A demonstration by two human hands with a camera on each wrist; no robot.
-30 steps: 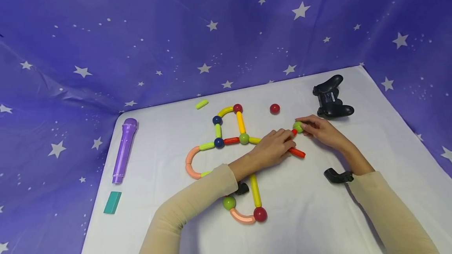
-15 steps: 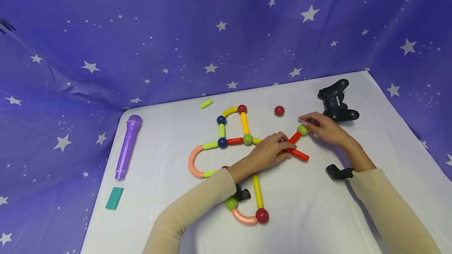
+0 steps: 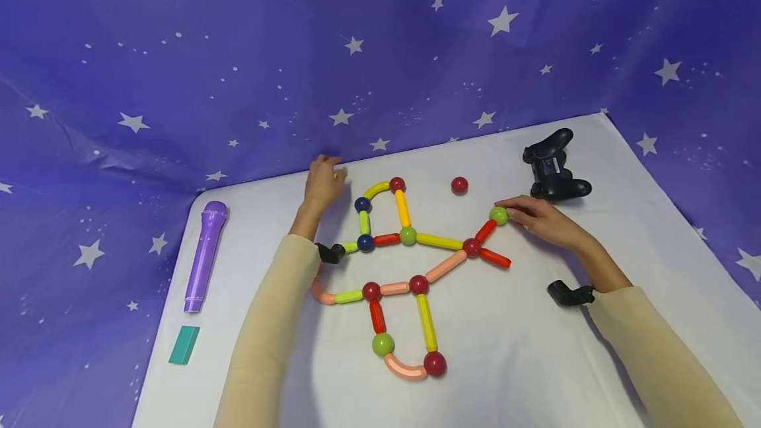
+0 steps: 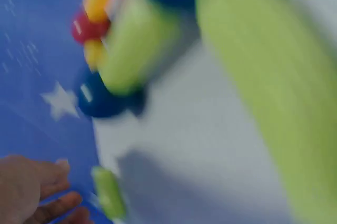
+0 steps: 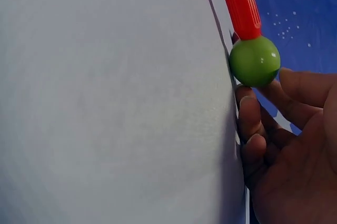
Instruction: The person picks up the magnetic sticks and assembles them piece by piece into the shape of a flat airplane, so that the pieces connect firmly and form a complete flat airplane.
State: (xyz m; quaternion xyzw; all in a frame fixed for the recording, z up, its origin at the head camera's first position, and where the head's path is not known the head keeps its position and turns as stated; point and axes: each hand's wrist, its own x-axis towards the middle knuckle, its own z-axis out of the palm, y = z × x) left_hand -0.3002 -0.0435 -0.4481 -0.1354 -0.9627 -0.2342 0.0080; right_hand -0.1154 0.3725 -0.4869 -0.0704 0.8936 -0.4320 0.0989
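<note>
My right hand (image 3: 543, 218) pinches a green ball (image 5: 255, 62) between thumb and fingers at the right end of a magnetic stick-and-ball figure. A short red stick (image 3: 486, 230) joins that ball to a red ball (image 3: 472, 248), from which another red stick (image 3: 496, 258) points right. At the table's far edge, my left hand (image 3: 324, 185) reaches over a loose light green stick, mostly hidden in the head view. In the blurred left wrist view, its fingers are spread beside the light green stick (image 4: 109, 194), with a gap between.
The figure's flat outline of sticks and balls, including a yellow stick (image 3: 438, 242), spans the middle table. A loose red ball (image 3: 460, 185) lies behind it. A black game controller (image 3: 555, 165) is at back right; a purple microphone (image 3: 205, 256) and teal block (image 3: 184, 345) lie left.
My left hand has let go of the figure near the red sticks and moved far left to the loose light green stick. My right hand has stayed at the green ball.
</note>
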